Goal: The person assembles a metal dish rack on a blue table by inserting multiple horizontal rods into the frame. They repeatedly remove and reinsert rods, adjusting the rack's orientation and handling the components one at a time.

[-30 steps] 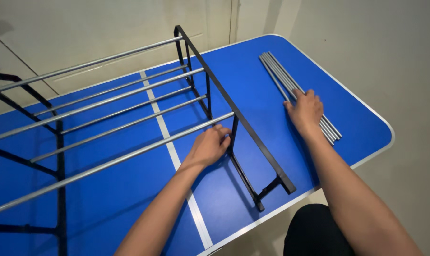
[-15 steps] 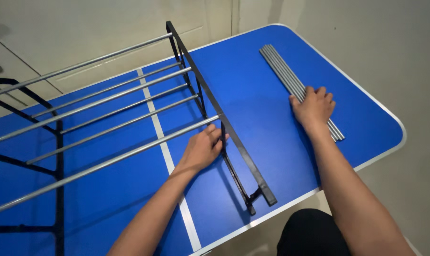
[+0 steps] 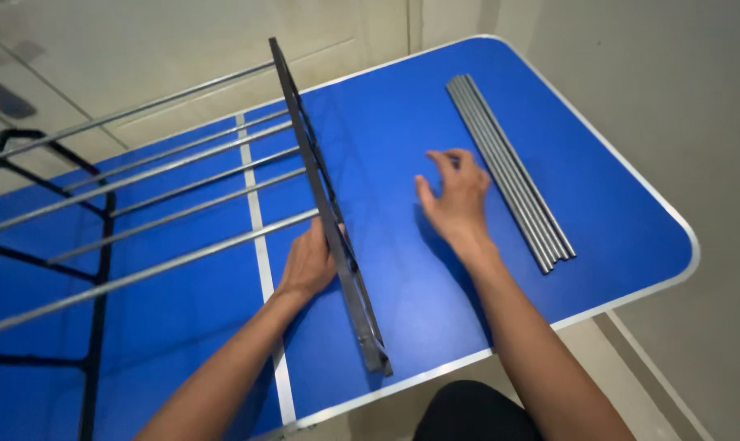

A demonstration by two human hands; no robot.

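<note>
Black rack frame (image 3: 325, 196), silver crossbars (image 3: 166, 219), left hand (image 3: 308, 263) gripping

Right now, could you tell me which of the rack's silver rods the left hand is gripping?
The left hand grips the nearest rod, the lowest in the picture, where it meets the black end frame; the other rods lie farther away, untouched.

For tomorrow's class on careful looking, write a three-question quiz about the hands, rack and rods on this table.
1. True or false: the right hand grips the loose rods.
2. What does the left hand hold?
3. The table is: A red, B blue, C green.

Key:
1. False; it hovers open beside them.
2. The black end frame of the rack, where a rail meets it.
3. B
</note>
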